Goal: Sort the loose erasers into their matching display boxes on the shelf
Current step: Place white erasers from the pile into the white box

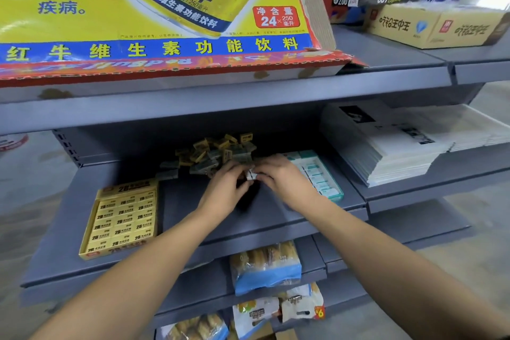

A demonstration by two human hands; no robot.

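Setting: grey metal shop shelf [276, 218], seen from above, with snack packets [265, 266] on the tier below.
Yellow display box [121, 218]: near the front left of the shelf, its rows of 2B erasers look nearly full.
Left hand [225, 188]: fingers curled at mid-shelf, meeting the right hand; whether it grasps anything cannot be told.
Right hand [278, 178]: fingertips pinch a small white eraser [250, 175] between the two hands.
Teal display box [317, 176]: just right of the right hand, partly covered by it.
Loose erasers [212, 153]: heaped behind the hands, yellow and dark wrappers mixed.
Risk: the small eraser may slip as both hands crowd it, or drop into the wrong box, since the wrappers look alike.
Hard to make out: the pinched eraser's label is blurred and the pile sits in shadow.
Far: large drinks carton [154, 22] on the tier above.
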